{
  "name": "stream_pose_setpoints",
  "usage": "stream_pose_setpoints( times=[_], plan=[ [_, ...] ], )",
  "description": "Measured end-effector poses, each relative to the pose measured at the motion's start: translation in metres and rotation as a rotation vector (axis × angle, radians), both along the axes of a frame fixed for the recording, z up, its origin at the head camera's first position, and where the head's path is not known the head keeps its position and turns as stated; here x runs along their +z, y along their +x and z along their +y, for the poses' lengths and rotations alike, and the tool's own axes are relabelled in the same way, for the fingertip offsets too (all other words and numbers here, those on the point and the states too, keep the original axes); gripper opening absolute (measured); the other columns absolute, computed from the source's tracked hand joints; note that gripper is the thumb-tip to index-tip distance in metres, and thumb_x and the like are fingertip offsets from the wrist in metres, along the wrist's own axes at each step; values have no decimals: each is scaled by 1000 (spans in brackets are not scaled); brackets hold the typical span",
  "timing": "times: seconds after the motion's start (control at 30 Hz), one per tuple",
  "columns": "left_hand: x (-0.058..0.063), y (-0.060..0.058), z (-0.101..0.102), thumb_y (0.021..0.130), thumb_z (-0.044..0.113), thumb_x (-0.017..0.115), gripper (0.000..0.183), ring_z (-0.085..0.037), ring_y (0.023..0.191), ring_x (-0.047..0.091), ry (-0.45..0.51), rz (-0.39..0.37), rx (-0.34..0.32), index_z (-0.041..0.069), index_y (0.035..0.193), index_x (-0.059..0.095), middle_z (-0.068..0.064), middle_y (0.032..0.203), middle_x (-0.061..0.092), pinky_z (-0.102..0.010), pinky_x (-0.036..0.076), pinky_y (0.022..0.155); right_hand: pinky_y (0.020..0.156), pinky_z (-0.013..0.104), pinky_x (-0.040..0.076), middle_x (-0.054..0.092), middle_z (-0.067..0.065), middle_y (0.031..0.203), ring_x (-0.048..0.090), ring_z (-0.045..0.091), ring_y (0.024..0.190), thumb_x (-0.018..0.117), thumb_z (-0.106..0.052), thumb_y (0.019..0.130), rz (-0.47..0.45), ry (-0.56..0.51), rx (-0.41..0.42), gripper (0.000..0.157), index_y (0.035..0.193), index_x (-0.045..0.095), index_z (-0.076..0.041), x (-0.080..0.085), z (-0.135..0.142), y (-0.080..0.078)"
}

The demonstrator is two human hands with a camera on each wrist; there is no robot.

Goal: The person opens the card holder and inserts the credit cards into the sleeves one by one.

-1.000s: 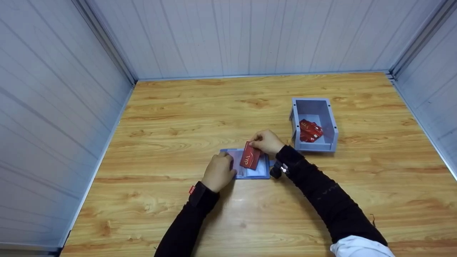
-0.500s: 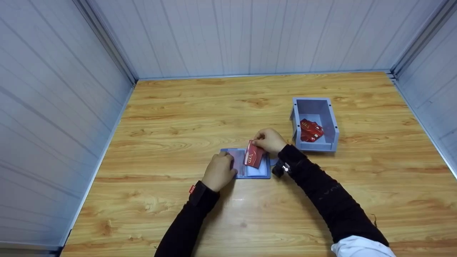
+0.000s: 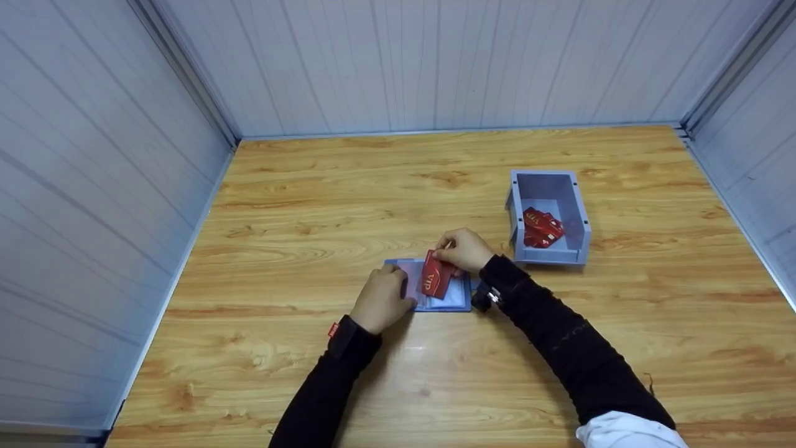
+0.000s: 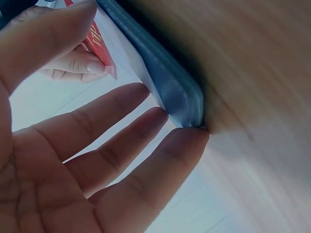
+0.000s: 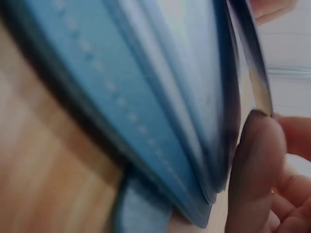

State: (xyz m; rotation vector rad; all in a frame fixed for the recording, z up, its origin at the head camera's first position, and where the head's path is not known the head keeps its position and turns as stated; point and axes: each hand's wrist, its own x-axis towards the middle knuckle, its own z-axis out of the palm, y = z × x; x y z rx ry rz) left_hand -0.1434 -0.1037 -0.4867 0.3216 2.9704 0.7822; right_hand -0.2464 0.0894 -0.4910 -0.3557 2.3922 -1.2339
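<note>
Blue card holder (image 3: pixel 458 300) is laid open on the wood table (image 3: pixel 311 205), between the two hands. Left leaf is covered by the left hand (image 3: pixel 381 298): fingers nearly straight, tips touching the cover edge, probably so the holder is kept from sliding or folding shut. Red VIP card (image 3: pixel 433 281) is pinched between thumb and fingers of the right hand (image 3: pixel 465 250), at its far end, tilted over the sleeves; by that grip the near end is left free and the lettering uncovered, presumably for easier steering. Whether any of it is inside a sleeve can't be told. Bin (image 3: pixel 552 256) is set just beyond the right wrist with loose red cards (image 3: pixel 542 228) inside, likely for short reach. Left fingertip contact on page and cover is shown only by the left wrist view; from the head it is masked by the hand's back. In the right wrist view, layered sleeve edges, cover stitching (image 5: pixel 131 116) and a blue strap (image 5: pixel 143 206) are revealed; overhead, the strap is mostly hidden.
</note>
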Motion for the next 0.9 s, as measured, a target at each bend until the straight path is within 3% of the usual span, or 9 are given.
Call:
stream_pose_setpoints(
  times=[0.33,0.57,0.9],
  plan=[
    [-2,1,0,74,14,80,27,-38,90,60,-14,62,-29,-3,90,67,-20,108,64,-45,50,80,37,20,42,57,-3,52,50,5,36,68,-16,89,43,61,69,14,92,68,-2,-1,-3,5],
    [-3,0,0,74,13,79,24,-37,89,59,-14,47,-19,-2,88,66,-18,106,64,-45,50,79,42,20,45,57,-3,56,51,5,40,70,-14,88,69,54,53,13,87,62,-3,-1,-6,9],
    [-2,-1,0,75,16,80,24,-38,90,60,2,39,-10,-1,83,66,-18,106,64,-46,51,80,45,20,47,60,-1,64,54,6,45,69,-11,88,89,52,34,12,91,63,-1,1,-9,11]
  ],
)
